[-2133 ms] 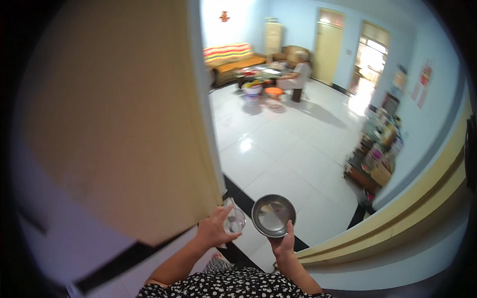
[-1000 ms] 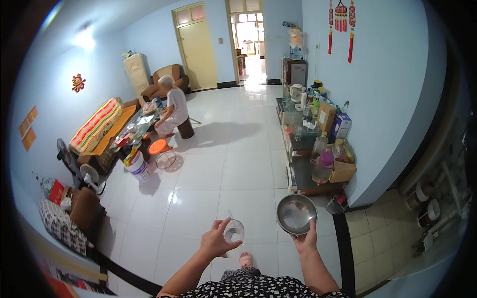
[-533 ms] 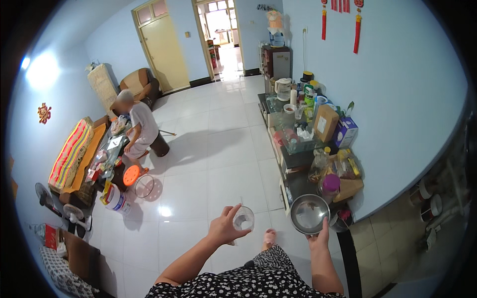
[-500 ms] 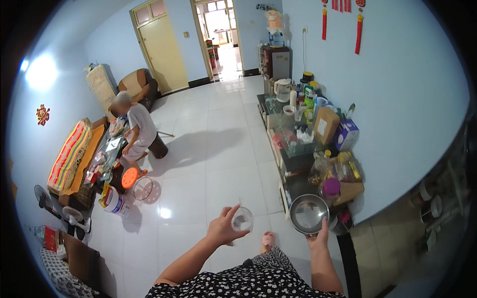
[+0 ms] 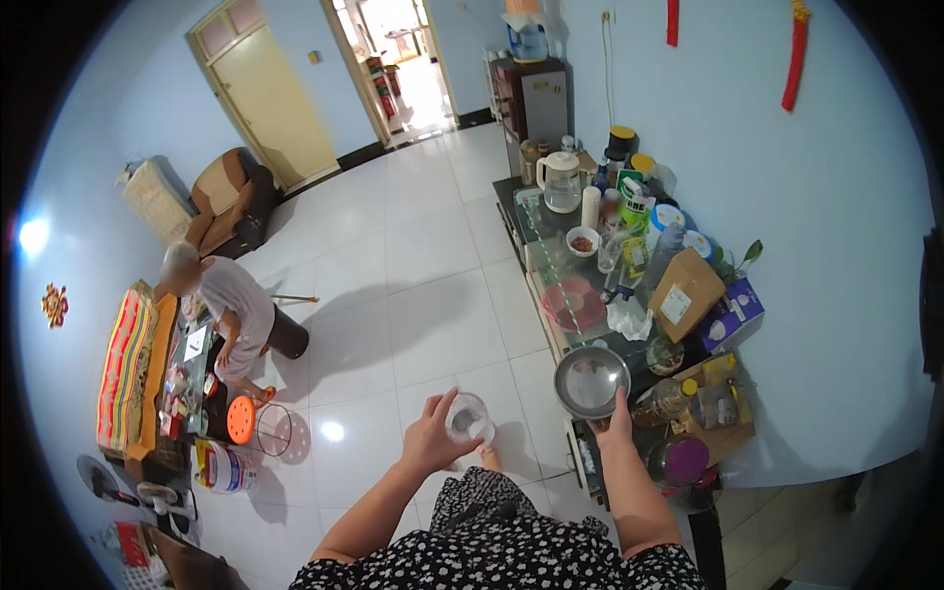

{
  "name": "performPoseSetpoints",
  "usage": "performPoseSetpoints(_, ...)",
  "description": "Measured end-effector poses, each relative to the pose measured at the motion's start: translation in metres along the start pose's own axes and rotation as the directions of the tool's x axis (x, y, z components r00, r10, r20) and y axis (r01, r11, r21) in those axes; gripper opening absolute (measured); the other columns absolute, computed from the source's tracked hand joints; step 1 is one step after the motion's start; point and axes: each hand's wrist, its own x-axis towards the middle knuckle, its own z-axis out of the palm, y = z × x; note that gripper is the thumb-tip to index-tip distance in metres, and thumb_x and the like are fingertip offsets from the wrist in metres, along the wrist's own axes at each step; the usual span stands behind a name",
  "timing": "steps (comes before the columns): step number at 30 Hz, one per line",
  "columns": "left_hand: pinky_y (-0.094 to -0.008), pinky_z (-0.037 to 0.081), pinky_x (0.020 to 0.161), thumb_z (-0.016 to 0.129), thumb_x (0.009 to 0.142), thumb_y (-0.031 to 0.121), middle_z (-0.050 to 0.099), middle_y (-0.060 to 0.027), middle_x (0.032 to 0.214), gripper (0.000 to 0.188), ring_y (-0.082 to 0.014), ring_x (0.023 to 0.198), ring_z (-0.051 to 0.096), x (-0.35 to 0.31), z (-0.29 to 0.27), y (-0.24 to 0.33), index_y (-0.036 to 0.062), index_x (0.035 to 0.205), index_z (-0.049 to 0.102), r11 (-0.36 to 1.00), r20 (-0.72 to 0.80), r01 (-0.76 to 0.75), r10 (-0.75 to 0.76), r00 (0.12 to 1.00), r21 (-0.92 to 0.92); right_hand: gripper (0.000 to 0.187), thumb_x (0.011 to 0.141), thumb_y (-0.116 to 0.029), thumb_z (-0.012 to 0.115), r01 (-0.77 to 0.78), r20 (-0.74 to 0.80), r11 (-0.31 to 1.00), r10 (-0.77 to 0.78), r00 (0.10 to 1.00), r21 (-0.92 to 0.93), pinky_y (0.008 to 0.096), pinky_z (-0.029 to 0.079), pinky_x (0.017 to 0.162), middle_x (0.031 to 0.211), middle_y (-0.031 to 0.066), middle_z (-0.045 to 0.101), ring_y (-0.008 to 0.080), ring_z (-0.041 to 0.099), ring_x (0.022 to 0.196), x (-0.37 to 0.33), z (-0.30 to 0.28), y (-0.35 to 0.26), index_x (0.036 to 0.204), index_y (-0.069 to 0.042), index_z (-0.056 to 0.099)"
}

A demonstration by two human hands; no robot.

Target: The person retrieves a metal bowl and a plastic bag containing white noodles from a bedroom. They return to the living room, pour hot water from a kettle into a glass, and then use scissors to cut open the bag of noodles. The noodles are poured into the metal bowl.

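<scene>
My left hand grips a clear cup by its side, thumb and fingers curved around it over the tiled floor. Further right, my right hand holds a round stainless steel bowl by its near rim, thumb on the edge and the other fingers mostly hidden beneath. The bowl is level with the front edge of a long glass-topped cabinet. Beyond the bowl on that top lie a red tray and a crumpled white plastic bag.
Along the cabinet stand a glass kettle, a small white bowl, a cardboard box and a purple-lidded jar. At left a person sits on a stool beside a low table. An orange-topped round stool and a white bucket stand nearby.
I have moved forward toward the cabinet, and the view has turned slightly. The bowl is now nearer the cabinet top; both hands keep their holds.
</scene>
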Motion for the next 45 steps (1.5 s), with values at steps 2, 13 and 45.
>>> performPoseSetpoints(2, -0.0386, 0.054, 0.079, 0.080, 0.060, 0.044, 0.049, -0.0123, 0.125, 0.093, -0.0294, 0.100, 0.061, 0.067, 0.001, -0.003, 0.0113, 0.137, 0.039, 1.000, 0.041, -0.025, 0.026, 0.999, -0.009, 0.050, 0.088, -0.049, 0.059, -0.002, -0.055, 0.998, 0.006, 0.998, 0.058, 0.0349, 0.052, 0.077, 0.112, 0.0038, 0.057, 0.0179, 0.057, 0.098, 0.044, 0.034, -0.006, 0.122, -0.013, 0.053)
performPoseSetpoints(13, -0.0407, 0.053, 0.076, 0.077, 0.063, 0.045, 0.045, -0.0119, 0.130, 0.094, -0.0302, 0.093, 0.063, 0.392, 0.033, -0.026, 0.0107, 0.139, 0.034, 0.956, 0.285, -0.295, 0.285, 0.915, -0.009, 0.042, 0.093, -0.032, 0.058, -0.023, -0.274, 0.981, 0.076, 0.959, 0.191, 0.0436, 0.045, 0.096, 0.118, 0.0047, 0.051, 0.0205, 0.054, 0.102, 0.247, 0.154, -0.012, 0.129, -0.014, 0.047)
performPoseSetpoints(45, -0.0405, 0.050, 0.086, 0.082, 0.059, 0.038, 0.042, -0.0139, 0.136, 0.101, -0.0331, 0.108, 0.057, 0.795, 0.246, -0.032, 0.0094, 0.141, 0.030, 0.835, 0.603, -0.526, 0.506, 0.617, -0.162, 0.024, 0.090, -0.010, 0.056, 0.175, -0.570, 0.979, -0.084, 0.818, 0.108, 0.0253, 0.049, 0.066, 0.094, 0.0041, 0.057, 0.0121, 0.055, 0.079, 0.334, 0.350, 0.012, 0.112, -0.003, 0.052)
